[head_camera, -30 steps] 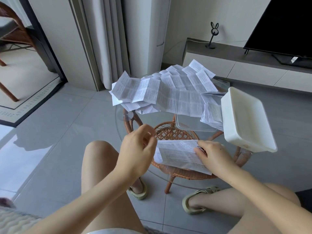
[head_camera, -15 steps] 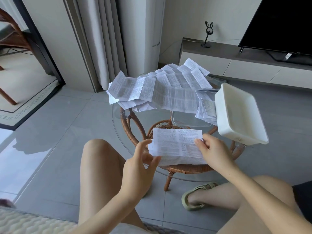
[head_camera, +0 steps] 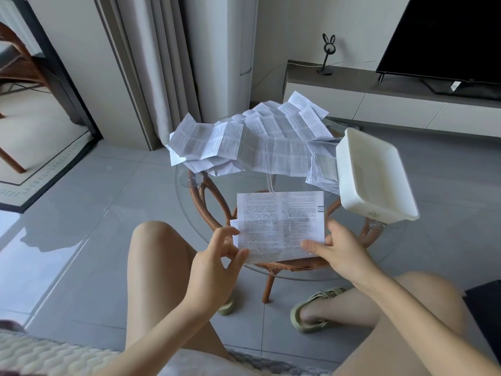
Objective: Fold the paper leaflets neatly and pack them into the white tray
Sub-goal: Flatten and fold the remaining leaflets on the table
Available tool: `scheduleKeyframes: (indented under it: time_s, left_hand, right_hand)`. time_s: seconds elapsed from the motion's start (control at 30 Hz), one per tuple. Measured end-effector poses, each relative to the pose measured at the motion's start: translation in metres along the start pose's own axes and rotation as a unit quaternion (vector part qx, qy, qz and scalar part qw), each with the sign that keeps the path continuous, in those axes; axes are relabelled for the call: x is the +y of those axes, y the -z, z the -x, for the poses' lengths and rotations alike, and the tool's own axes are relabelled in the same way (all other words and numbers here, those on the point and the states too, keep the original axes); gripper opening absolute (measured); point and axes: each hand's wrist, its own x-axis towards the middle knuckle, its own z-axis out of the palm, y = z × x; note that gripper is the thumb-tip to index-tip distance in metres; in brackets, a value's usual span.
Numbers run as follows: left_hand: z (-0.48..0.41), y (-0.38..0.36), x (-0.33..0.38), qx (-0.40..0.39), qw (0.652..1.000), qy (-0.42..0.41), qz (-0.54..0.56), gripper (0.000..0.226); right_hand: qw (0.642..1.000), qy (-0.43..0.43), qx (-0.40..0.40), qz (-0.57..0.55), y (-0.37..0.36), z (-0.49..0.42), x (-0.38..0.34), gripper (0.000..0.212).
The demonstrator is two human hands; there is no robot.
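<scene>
Head view. Printed leaflet [head_camera: 280, 223] is up in front of me, face toward me, over the near edge of the glass table [head_camera: 184, 196]. Right hand [head_camera: 339, 248] grips its lower right corner, thumb on the front, fingers behind. Left hand [head_camera: 217, 264] pinches the lower left corner lightly, fingers curled, index at the left edge. A pile of unfolded leaflets [head_camera: 244, 145] is spread across the far side of the table. White tray [head_camera: 376, 175] sits tilted at the table's right, its left wall touching loose sheets.
</scene>
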Motion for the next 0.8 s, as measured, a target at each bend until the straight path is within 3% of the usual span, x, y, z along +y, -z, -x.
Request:
scheduleKeyframes:
  time_s: [0.27, 0.47, 0.6, 0.7, 0.8]
  left_hand:
    - [-0.006, 0.001, -0.01, 0.008, 0.982, -0.148, -0.117, 0.024]
    - [-0.011, -0.001, -0.018, -0.017, 0.968, -0.218, -0.123, 0.024]
    - [-0.02, 0.006, -0.014, 0.025, 0.982, -0.17, -0.077, 0.048]
    - [-0.039, 0.015, 0.004, 0.008, 0.997, -0.064, 0.046, 0.061]
    - [-0.051, 0.021, 0.006, -0.105, 0.985, -0.005, 0.137, 0.052]
  right_hand:
    - [0.98, 0.001, 0.06, 0.19, -0.01, -0.008, 0.005, 0.012]
    - [0.979, 0.006, 0.13, 0.155, -0.01, -0.013, -0.004, 0.051]
    - [0.984, 0.084, 0.143, 0.067, -0.008, -0.018, -0.014, 0.043]
    - [0.984, 0.125, 0.097, -0.079, -0.002, -0.013, -0.028, 0.003]
    - [0.988, 0.111, 0.041, -0.098, 0.009, -0.006, -0.022, 0.022]
